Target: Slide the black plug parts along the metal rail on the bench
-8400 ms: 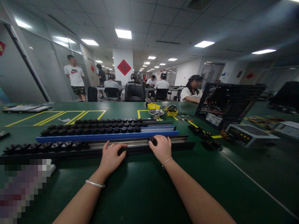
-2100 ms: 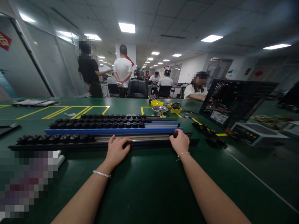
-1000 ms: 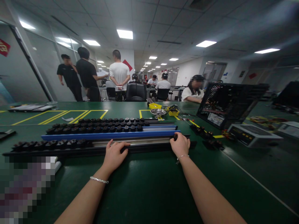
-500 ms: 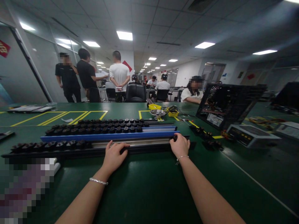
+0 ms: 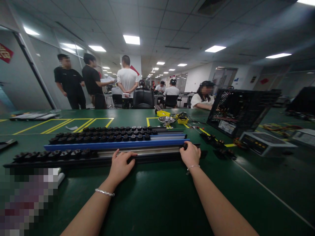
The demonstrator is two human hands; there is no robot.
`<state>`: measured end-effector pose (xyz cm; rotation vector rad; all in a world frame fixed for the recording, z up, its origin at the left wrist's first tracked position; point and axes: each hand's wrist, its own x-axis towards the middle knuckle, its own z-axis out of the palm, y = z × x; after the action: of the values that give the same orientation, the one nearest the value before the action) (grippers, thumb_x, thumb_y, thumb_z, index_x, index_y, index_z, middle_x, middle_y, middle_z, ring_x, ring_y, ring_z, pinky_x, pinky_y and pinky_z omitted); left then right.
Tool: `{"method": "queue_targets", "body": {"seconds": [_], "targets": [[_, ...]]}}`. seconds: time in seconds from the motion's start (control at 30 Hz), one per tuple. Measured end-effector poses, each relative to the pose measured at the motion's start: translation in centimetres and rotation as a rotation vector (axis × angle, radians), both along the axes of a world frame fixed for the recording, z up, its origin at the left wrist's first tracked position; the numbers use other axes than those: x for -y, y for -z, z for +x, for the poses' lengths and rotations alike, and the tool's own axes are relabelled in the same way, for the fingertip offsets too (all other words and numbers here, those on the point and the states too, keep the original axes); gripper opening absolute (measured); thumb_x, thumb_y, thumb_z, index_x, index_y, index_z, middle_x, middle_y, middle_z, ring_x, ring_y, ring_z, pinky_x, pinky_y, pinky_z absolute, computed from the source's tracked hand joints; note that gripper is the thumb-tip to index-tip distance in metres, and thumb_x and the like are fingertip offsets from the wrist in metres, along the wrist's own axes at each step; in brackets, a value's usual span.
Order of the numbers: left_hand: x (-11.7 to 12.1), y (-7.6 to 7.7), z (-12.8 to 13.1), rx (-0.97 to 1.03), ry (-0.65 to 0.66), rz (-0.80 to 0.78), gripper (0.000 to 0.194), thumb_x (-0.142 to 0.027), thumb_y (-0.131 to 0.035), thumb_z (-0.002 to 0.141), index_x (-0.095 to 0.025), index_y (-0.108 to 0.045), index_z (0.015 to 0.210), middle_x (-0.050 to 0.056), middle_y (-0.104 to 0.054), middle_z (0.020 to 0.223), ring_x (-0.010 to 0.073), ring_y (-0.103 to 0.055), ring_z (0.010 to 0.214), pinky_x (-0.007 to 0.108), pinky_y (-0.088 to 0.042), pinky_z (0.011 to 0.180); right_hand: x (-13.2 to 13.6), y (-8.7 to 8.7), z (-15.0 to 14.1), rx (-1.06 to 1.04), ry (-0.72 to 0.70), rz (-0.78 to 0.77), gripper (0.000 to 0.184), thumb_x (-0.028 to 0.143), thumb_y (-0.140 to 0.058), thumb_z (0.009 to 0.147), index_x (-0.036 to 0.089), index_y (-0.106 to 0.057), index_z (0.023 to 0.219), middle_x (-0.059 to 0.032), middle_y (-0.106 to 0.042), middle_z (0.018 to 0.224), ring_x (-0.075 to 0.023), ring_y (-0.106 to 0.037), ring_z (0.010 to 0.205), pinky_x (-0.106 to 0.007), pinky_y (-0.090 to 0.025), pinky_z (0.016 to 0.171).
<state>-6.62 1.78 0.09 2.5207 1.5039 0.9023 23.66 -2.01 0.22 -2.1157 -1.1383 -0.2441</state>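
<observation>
In the head view, a long black power track rail (image 5: 152, 159) lies across the green table, with a silvery channel. Several black socket modules (image 5: 62, 154) sit in its left part. My left hand (image 5: 121, 165) rests on the rail's middle, fingers stretched and thumb apart, holding nothing. Near the right end, my right hand (image 5: 191, 154) is closed around a small black socket module (image 5: 185, 146), mostly hidden by the fingers. Just behind lies a blue rail (image 5: 118, 144) carrying more black modules, with another row of them farther back.
Loose black modules (image 5: 222, 152) lie right of the rails. Beyond them stand an open computer case (image 5: 242, 111) and a power supply unit (image 5: 267, 144). A metal dish (image 5: 166, 120) and yellow bins (image 5: 163, 113) are farther back. A person (image 5: 201, 98) sits across the table.
Since the oldest frame, my right hand has slid right along the black rail with the module, and has stayed there lately. My left hand keeps its place. People standing in the background have moved.
</observation>
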Motion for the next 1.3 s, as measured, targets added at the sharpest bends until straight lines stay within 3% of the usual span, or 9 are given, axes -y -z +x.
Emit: {"method": "queue_targets", "body": {"seconds": [0.57,1.3], "targets": [[-0.1,0.09,0.01,0.003,-0.003,0.014,0.023,-0.03,-0.048,0.078,-0.034,-0.063,0.095,-0.005,-0.071,0.091,0.0171,-0.061,0.09,0.05,-0.018,0.109,0.17,-0.42,0.41,-0.004,0.01,-0.036,0.037,0.021,-0.046,0.076,0.016,-0.057,0.111,-0.0102,-0.063,0.107,-0.0225,-0.052,0.106,-0.036,-0.029,0.099],[-0.19,0.26,-0.05,-0.007,0.0,0.02,0.023,-0.03,-0.049,0.079,-0.033,-0.063,0.096,-0.004,-0.07,0.089,0.0171,-0.061,0.089,0.051,-0.018,0.108,0.37,-0.45,0.93,-0.022,0.052,-0.036,0.038,0.021,-0.047,0.076,0.017,-0.056,0.112,-0.0097,-0.062,0.11,-0.0227,-0.051,0.109,-0.038,-0.027,0.1]]}}
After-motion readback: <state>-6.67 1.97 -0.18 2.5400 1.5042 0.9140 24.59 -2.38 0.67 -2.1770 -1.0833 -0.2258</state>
